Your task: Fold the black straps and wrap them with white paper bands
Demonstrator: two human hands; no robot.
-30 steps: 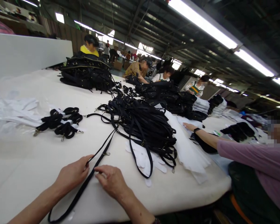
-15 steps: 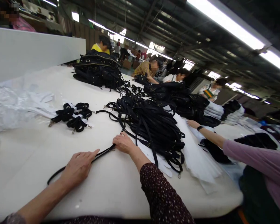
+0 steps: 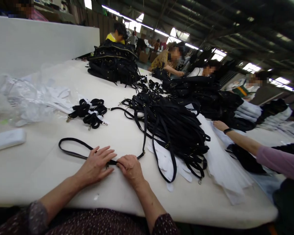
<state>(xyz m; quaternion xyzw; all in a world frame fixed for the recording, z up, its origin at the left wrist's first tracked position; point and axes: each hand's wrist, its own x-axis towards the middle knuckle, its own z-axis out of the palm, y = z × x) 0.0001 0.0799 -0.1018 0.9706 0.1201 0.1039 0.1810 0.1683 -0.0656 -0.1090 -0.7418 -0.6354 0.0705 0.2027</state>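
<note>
Left fingers (image 3: 106, 152) spread over black strap (image 3: 73, 139), right fingers (image 3: 122, 161) pinching it, inside near table edge (image 3: 196, 218)

Windows (image 3: 252, 68) and tube lights (image 3: 161, 32) glare beneath a dim roof (image 3: 218, 26).

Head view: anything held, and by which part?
The right hand pinches the narrow black fabric strap partway along, with strap showing on both sides; the left hand lies over it, grip unclear.
</note>
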